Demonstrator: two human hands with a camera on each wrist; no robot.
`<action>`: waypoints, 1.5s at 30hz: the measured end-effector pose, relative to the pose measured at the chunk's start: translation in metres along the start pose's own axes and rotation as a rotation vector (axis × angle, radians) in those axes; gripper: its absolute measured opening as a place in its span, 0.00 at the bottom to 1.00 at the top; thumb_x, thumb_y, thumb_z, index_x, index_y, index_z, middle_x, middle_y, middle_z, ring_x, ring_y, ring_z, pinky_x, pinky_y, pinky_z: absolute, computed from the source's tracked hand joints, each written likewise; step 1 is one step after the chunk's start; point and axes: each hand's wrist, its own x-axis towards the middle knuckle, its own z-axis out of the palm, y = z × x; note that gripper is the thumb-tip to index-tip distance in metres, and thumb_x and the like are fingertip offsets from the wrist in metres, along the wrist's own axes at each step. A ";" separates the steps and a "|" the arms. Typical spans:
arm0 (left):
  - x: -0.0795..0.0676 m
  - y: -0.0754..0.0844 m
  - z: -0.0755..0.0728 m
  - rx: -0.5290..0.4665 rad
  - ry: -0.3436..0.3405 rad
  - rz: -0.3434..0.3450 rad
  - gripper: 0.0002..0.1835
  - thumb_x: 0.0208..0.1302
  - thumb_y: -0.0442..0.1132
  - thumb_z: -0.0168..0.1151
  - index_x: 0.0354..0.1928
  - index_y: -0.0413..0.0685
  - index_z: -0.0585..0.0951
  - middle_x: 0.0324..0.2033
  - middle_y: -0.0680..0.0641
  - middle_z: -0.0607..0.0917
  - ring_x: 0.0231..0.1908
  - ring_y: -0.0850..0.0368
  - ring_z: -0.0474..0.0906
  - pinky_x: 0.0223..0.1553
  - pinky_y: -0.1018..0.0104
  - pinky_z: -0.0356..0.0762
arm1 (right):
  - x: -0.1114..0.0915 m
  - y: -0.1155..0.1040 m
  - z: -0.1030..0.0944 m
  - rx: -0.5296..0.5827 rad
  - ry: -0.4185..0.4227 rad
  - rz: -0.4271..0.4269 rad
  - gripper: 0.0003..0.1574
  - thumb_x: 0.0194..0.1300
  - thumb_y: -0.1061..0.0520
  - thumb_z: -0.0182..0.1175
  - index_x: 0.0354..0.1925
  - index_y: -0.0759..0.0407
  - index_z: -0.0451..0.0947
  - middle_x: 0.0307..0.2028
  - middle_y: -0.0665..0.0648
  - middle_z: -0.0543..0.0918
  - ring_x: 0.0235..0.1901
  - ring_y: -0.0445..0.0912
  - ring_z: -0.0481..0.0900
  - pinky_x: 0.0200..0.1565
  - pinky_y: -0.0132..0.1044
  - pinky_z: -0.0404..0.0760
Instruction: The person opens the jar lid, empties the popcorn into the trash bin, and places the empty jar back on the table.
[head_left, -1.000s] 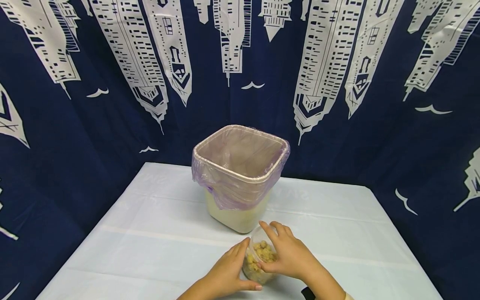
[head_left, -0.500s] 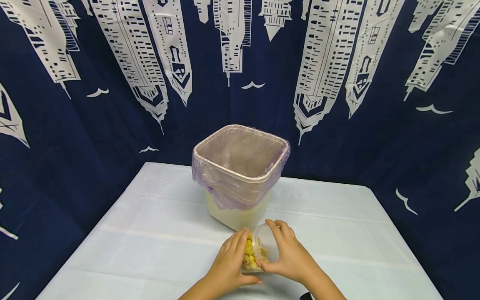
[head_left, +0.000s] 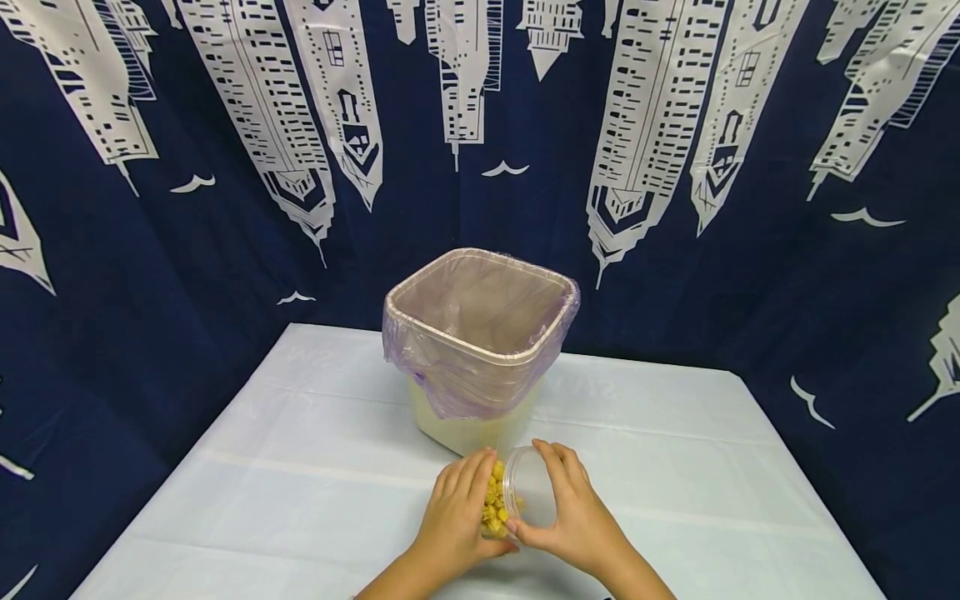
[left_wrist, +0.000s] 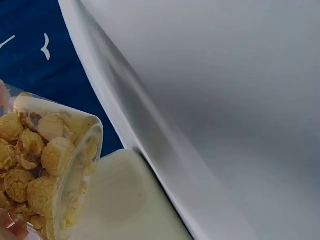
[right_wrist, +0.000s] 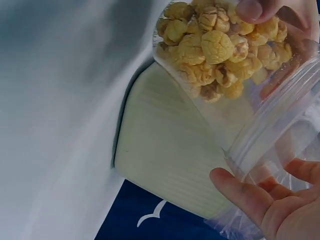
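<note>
A clear plastic jar (left_wrist: 70,112) of caramel popcorn (head_left: 495,504) lies tipped on its side between the two hands in the head view. My left hand (head_left: 453,515) grips the popcorn-filled end, fingers along its far side and thumb below. On the other side, my right hand (head_left: 576,510) curls around a clear empty part (head_left: 534,483) with a ridged rim (right_wrist: 280,117), fingers on top and thumb beneath. Whether that part is a lid or a second cup I cannot tell. In the right wrist view the popcorn is heaped toward the left-hand end, away from the rim.
Directly behind the hands stands a cream bin (head_left: 468,433), lined with a purple plastic bag (head_left: 480,387) folded over its rim. It rests on a white-covered table (head_left: 300,467). A navy curtain with white building prints (head_left: 645,108) hangs behind.
The jar has gone from leaning nearly upright to lying on its side, and its popcorn has shifted left. My left hand has risen slightly; the right hand has turned with the clear part.
</note>
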 end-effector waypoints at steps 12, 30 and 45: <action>0.001 -0.005 -0.007 0.022 -0.092 0.000 0.59 0.21 0.62 0.75 0.60 0.39 0.63 0.56 0.42 0.68 0.55 0.48 0.63 0.53 0.51 0.63 | -0.002 0.010 0.004 0.019 -0.024 -0.170 0.65 0.34 0.36 0.71 0.66 0.52 0.53 0.56 0.56 0.61 0.52 0.50 0.66 0.43 0.47 0.76; 0.005 -0.011 -0.015 0.021 -0.225 -0.028 0.58 0.23 0.62 0.74 0.61 0.45 0.63 0.57 0.46 0.68 0.56 0.50 0.64 0.54 0.53 0.63 | -0.008 0.002 -0.008 0.019 -0.217 0.007 0.67 0.45 0.33 0.63 0.70 0.51 0.37 0.68 0.61 0.42 0.62 0.64 0.50 0.47 0.61 0.68; 0.004 -0.011 -0.015 0.033 -0.241 -0.023 0.59 0.22 0.62 0.75 0.62 0.45 0.62 0.57 0.44 0.69 0.55 0.49 0.65 0.51 0.51 0.65 | -0.004 -0.017 -0.002 0.019 -0.200 0.331 0.58 0.52 0.27 0.52 0.66 0.64 0.52 0.56 0.69 0.66 0.47 0.65 0.72 0.37 0.57 0.75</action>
